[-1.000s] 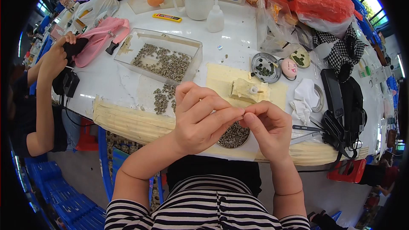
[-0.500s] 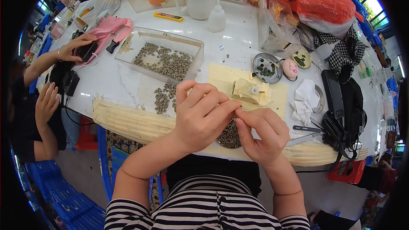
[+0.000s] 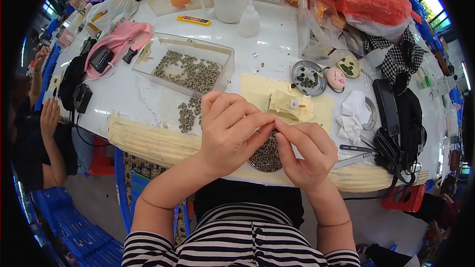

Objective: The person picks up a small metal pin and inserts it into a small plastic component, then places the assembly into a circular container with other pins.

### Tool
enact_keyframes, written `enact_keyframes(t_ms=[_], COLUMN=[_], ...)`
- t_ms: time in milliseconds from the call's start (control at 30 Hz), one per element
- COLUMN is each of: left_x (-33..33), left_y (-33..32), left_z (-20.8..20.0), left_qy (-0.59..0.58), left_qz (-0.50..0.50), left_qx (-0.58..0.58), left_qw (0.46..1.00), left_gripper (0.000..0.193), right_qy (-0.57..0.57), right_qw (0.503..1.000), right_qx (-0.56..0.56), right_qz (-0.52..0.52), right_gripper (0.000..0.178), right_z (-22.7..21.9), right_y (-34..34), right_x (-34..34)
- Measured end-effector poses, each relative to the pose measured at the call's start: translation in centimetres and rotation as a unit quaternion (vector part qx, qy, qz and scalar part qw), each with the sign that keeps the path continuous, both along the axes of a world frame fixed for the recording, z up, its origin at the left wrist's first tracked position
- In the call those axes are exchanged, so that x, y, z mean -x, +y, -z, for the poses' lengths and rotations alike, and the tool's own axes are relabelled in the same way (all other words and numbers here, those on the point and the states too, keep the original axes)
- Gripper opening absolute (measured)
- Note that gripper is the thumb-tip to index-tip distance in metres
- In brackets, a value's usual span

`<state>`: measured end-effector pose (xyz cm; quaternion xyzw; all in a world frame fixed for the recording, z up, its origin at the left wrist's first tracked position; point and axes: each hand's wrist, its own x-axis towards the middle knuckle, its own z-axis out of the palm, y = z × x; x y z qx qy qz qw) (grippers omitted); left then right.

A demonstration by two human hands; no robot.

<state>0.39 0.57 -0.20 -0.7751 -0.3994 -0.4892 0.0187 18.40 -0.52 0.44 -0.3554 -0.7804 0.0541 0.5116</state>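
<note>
From here I see the left hand (image 3: 227,136) and right hand (image 3: 309,155) together, fingertips meeting above the round dish (image 3: 267,171) of metallic pieces (image 3: 267,155) at the table's (image 3: 148,101) near side; I cannot tell what, if anything, they are clamped on, it being too small; should a tiny part be pinched there, a slip could lose it among lookalikes below; a dipping wrist might tip the dish; to the left, loose pieces (image 3: 187,117) lie outside the clear box (image 3: 168,83), where a careless knuckle could scatter them.
</note>
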Motion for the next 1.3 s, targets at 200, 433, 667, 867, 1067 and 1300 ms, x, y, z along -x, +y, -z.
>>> enact_keyframes(t_ms=[200,433,667,867,1067,1300], left_x=[-0.1,-0.1,0.1,0.3,0.2,0.6], left_y=[0.0,0.0,0.1,0.0,0.0,-0.2], left_z=[-0.3,-0.3,0.1,0.0,-0.2,-0.5], left_qy=[0.009,0.004,-0.015,-0.033,-0.041,-0.029], left_qz=[0.004,0.008,0.016,0.016,0.016,0.019], left_qx=[-0.004,-0.002,-0.002,-0.005,-0.009,-0.029], left_qw=[1.0,1.0,1.0,0.999,0.999,0.999], left_gripper=[0.024,0.022,0.021,0.021,0.021,0.024], right_qy=[-0.008,0.003,0.062,0.251,0.181,0.291], right_qw=[1.0,1.0,0.992,0.871,0.91,0.774], right_qx=[-0.009,0.018,0.105,0.403,0.35,0.512], right_qz=[0.013,0.015,-0.023,-0.125,-0.127,-0.232], right_gripper=[0.029,0.026,0.024,0.022,0.025,0.032], right_z=[0.1,0.0,-0.1,-0.8,-0.4,-1.1], right_y=[0.1,0.0,-0.3,-0.7,-0.7,-0.6], right_x=[0.0,-0.1,-0.3,-1.1,-1.4,-2.1])
